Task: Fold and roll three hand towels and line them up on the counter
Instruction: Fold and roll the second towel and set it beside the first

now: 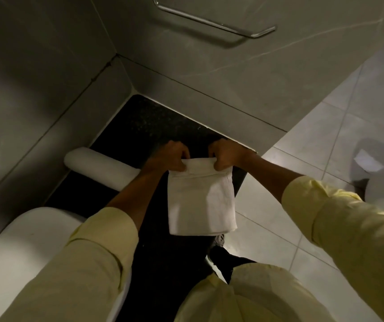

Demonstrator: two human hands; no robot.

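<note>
A folded white hand towel (201, 201) lies on the black counter (139, 126), its near end hanging past the counter's front edge. Its far edge is curled over into the start of a roll. My left hand (172, 156) grips the left end of that curled edge and my right hand (225, 155) grips the right end, both with fingers closed on the cloth. A finished rolled white towel (98, 168) lies on the counter to the left, partly behind my left forearm.
A white basin (30, 240) sits on the counter at the near left. Grey tiled walls meet in a corner behind the counter, with a chrome towel bar (214, 25) above. To the right are the pale tiled floor and a white toilet (379, 168).
</note>
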